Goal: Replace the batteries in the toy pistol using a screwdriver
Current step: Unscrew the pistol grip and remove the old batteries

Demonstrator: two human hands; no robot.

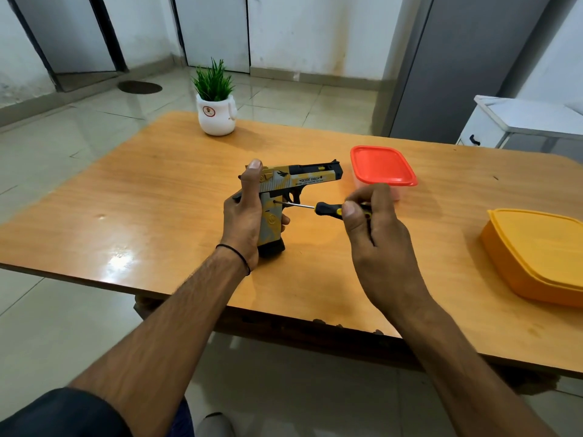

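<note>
Mid-frame, the left hand (249,216) grips the toy pistol (284,197); the right hand (372,225) pinches the screwdriver (328,209), tip at the grip. Likely early: the cover looks still on and no batteries show.

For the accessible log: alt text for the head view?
A person's left hand grips a toy pistol by its handle while the right hand holds a screwdriver with its tip against the handle's side. On the wooden table: a red-lidded box, an orange box, a potted plant.

Orange-brown wooden tabletop (157,200): at centre, yellow-and-grey plastic toy pistol (299,178) upright in left hand (244,216). To its right, black-handled metal screwdriver (328,209) in right hand (375,228), its tip touching the pistol's grip. Behind the screwdriver stood a red-lidded square plastic box (382,167). At the right edge sat a yellow lidded plastic box (536,257), and at the far left edge a white ceramic plant pot (216,116).
</note>
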